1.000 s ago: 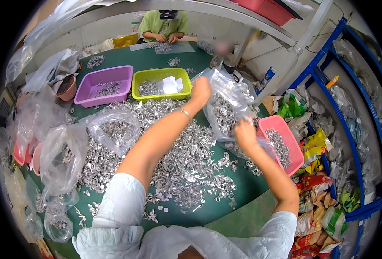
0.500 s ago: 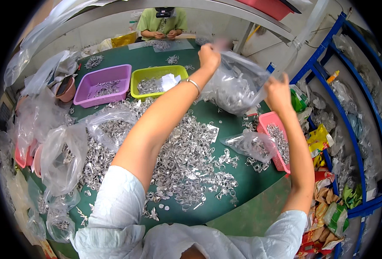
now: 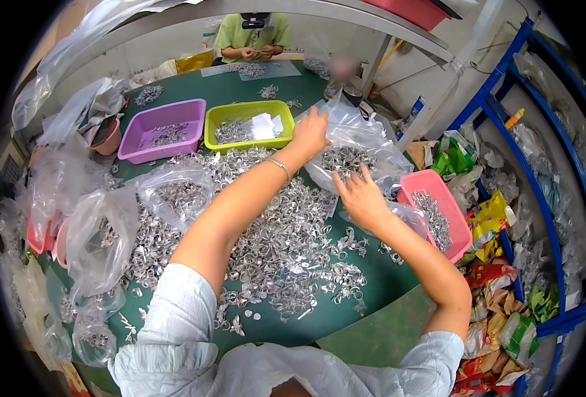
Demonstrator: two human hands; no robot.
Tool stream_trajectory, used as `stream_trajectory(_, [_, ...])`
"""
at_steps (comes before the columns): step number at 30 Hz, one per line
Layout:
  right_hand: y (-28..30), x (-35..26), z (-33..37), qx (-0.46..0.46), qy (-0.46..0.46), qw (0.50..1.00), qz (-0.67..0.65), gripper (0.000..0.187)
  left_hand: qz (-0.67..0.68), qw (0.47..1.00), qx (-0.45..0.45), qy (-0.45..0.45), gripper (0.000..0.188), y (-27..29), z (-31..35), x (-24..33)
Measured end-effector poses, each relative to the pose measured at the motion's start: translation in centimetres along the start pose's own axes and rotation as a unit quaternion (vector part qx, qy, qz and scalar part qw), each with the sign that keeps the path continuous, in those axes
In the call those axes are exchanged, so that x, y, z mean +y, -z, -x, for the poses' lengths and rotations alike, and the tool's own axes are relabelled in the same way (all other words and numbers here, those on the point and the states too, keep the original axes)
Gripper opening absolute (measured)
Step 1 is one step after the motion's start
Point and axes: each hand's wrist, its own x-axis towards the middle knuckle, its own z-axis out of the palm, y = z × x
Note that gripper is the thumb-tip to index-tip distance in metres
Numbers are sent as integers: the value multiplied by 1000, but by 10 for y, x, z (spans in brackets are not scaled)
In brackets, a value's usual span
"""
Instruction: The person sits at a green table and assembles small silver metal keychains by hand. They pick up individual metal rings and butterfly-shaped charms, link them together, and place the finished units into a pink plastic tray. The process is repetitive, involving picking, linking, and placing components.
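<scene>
A clear plastic bag (image 3: 389, 149) of silver-coloured rings lies at the far right of the ring pile, its mouth loosely spread. At its left edge my left hand (image 3: 311, 134), with a bangle on the wrist, has its fingers closed on the plastic. My right hand (image 3: 362, 200) is open at the bag's near side, fingers apart and reaching to the rings (image 3: 347, 159) in it; whether they touch is unclear. A large heap of loose silver-coloured rings (image 3: 276, 241) spreads under and between my forearms. Beside my right forearm, a smaller clear bag (image 3: 411, 217) is partly hidden.
Purple (image 3: 126, 142), yellow-green (image 3: 248, 108) and pink (image 3: 464, 228) bins holding metal pieces stand on the green table (image 3: 333, 314). Clear bags (image 3: 101, 245) crowd the left side. A blue rack (image 3: 515, 142) stands at right. Across the table, a co-worker (image 3: 253, 40) handles small pieces.
The bag has come down from the air onto the table. My left hand has lowered with it; my right hand has moved left and nearer, from the bag's right side to its near side.
</scene>
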Motion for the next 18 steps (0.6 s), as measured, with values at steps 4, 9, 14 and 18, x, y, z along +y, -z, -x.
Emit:
stream_trajectory(4, [-22, 6, -11, -163, -30, 976, -139, 46, 62, 984, -91, 138, 25, 14, -14, -12])
stream_trajectory(9, [-37, 12, -11, -34, -21, 997, -68, 43, -1, 995, 59, -84, 70, 1, 1, 2])
stream_trajectory(14, [-49, -1, 3, 111, -4, 994, -3, 51, -165, 981, 3, -106, 106, 17, 14, 9])
stream_trajectory(18, [-34, -15, 14, 173, -66, 980, -74, 51, 79, 886, 141, -435, 69, 27, 35, 15])
